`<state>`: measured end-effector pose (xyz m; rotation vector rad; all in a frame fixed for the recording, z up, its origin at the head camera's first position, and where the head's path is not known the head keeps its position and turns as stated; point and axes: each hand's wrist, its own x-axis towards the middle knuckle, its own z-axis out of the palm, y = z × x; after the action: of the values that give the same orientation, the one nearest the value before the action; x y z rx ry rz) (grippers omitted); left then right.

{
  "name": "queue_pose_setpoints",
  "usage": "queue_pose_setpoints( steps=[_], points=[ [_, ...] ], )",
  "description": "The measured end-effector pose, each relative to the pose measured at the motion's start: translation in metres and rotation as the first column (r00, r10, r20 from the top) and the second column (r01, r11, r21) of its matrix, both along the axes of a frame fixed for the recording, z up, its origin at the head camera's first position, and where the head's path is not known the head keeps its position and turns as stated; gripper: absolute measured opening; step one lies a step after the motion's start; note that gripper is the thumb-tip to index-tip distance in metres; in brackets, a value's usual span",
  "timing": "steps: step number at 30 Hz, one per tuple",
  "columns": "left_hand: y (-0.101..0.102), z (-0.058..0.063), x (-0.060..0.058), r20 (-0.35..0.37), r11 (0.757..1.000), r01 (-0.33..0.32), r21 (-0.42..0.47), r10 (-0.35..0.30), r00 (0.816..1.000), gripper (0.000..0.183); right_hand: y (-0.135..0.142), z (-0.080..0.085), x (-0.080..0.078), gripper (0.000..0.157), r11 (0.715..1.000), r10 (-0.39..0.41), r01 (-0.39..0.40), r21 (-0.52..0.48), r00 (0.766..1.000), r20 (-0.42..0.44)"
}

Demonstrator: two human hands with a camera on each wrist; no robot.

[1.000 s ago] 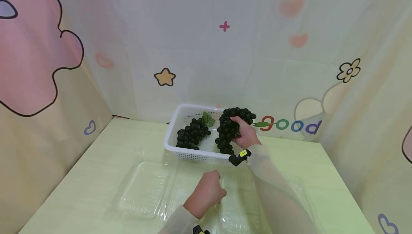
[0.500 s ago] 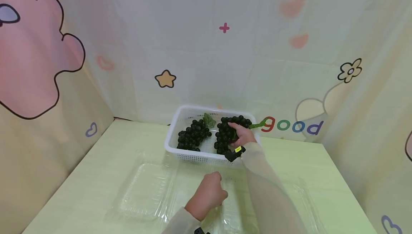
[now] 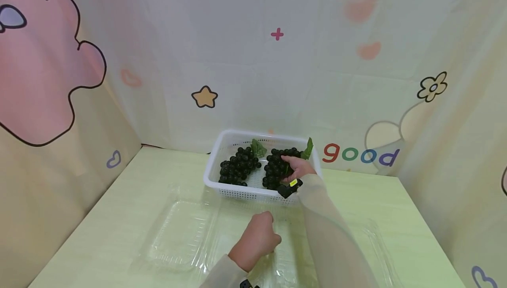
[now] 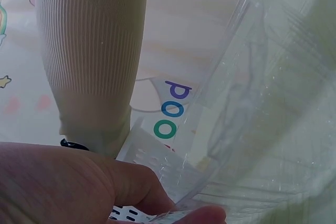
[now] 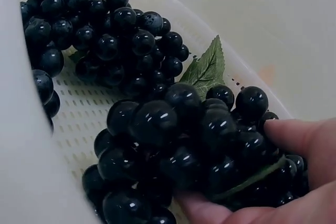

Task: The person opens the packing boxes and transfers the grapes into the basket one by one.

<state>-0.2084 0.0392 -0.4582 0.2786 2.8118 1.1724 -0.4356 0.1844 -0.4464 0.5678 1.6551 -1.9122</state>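
A white perforated basket [image 3: 253,191] holds two bunches of dark grapes with green leaves. My right hand [image 3: 298,167] grips the right bunch of grapes [image 3: 274,169] low inside the basket. In the right wrist view, the thumb and fingers [image 5: 294,135] curve around the berries, and a green stem crosses them. The other bunch [image 3: 238,167] lies on the basket's left side. Nearer me, my left hand [image 3: 256,240] pinches the edge of a clear plastic clamshell box [image 4: 262,145] between thumb and finger, which stands out in the left wrist view.
Another part of clear plastic packaging [image 3: 174,233] lies flat on the left of the pale green table [image 3: 130,209]. More clear plastic [image 3: 380,253] shows right of my right sleeve. A printed curtain [image 3: 245,59] rises right behind the basket.
My right hand has lowered the bunch of grapes into the basket, and its leaf has swung from pointing right to standing upright. The left hand has stayed in place.
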Motion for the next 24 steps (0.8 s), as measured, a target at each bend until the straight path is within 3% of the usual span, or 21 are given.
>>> queue_pose_setpoints(
  steps=[3,8,11,15,17,21,24],
  points=[
    [0.000,0.001,0.000,0.005,1.000,0.003,0.001,-0.003,1.000,0.021,-0.004,0.016,0.021,0.071,0.999,-0.040,0.040,0.003,0.999,-0.010],
    [-0.001,0.002,-0.001,0.040,1.000,0.003,0.006,-0.003,0.999,0.019,-0.001,0.010,0.021,0.070,0.995,-0.094,0.094,-0.040,0.996,0.000],
    [-0.002,0.002,-0.002,0.056,1.000,0.002,0.000,-0.002,0.998,0.018,0.002,0.012,0.023,0.068,0.996,-0.065,0.064,-0.065,0.998,-0.018],
    [-0.002,0.002,-0.004,0.070,1.000,0.003,-0.011,-0.002,0.998,0.022,0.006,0.015,0.027,0.065,0.999,0.041,-0.043,-0.016,0.993,-0.109],
    [-0.003,0.001,-0.006,0.062,1.000,0.002,-0.013,-0.001,0.998,0.025,0.008,0.018,0.030,0.064,0.999,0.053,-0.054,-0.003,0.990,-0.131],
    [-0.005,0.002,-0.005,0.010,1.000,-0.008,-0.014,0.008,1.000,0.026,0.010,0.021,0.033,0.068,0.996,-0.040,0.035,-0.076,0.997,-0.063],
    [-0.007,0.004,-0.004,-0.029,0.999,-0.015,-0.031,0.014,0.999,0.029,0.010,0.022,0.034,0.072,1.000,0.021,-0.019,0.019,0.993,-0.118]
  ],
)
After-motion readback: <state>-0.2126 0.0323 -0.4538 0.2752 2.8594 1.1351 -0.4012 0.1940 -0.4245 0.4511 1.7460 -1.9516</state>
